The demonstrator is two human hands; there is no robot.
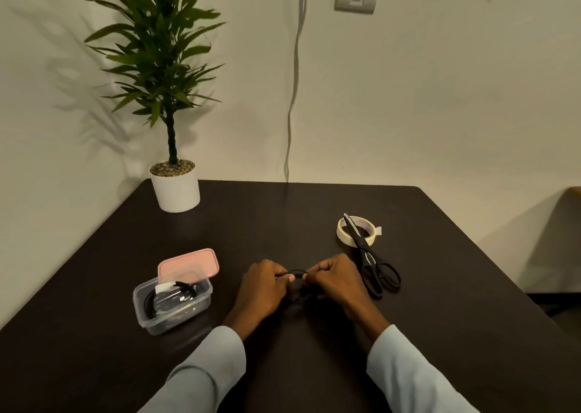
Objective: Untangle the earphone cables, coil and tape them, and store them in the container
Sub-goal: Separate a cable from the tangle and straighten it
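cable in hands: one black earphone cable [298, 283], table centre, pinched between both hands
left hand [264, 286]: curled closed on cable
right hand [338, 282]: curled closed on cable
container [171, 305]: one, clear, left of hands, taped coil [171, 293] inside
lid [188, 263]: one, pink, behind container
tape roll [342, 235]: one, scissors [372, 260] lying across it

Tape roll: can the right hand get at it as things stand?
Probably not directly. The scissors lie across the tape roll, blades over its hole, and the right hand is closed on the black cable. The path there looks clear.

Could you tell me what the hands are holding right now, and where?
Both hands, left hand and right hand, pinch a black earphone cable coil at its top, on opposite sides.
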